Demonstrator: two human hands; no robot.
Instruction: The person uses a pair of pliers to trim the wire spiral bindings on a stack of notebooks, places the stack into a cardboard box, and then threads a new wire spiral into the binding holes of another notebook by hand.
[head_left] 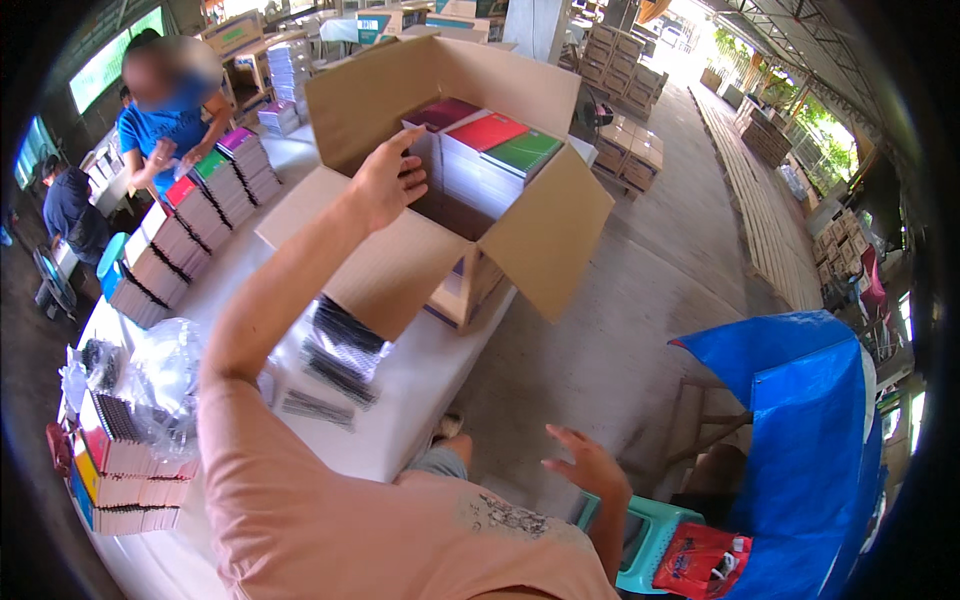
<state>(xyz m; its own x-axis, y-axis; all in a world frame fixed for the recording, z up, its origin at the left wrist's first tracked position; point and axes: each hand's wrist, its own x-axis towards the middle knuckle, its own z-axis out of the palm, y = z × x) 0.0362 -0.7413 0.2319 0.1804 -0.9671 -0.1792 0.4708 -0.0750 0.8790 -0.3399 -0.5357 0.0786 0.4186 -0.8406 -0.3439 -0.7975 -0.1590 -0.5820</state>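
Note:
An open cardboard box [550, 235] stands on the white table [425, 385], its flaps spread outward. Inside it are stacks of notebooks [480, 182] with red, green and dark maroon covers. My left hand [388, 182] reaches over the box's left side, its fingers apart and the fingertips near the maroon-covered stack; whether they touch it I cannot tell. Nothing shows in that hand. Low on the right, my right hand [592, 468] hangs in the air with spread fingers and holds nothing. It is nearest to a turquoise plastic stool [640, 560].
Stacked notebooks [190, 220] line the table's far left, where a person in blue [170, 140] stands. Black binding coils [335, 350], a clear plastic bag [165, 370] and more notebooks [135, 490] lie nearer. A blue tarp [810, 430] and a red packet [700, 560] are at right.

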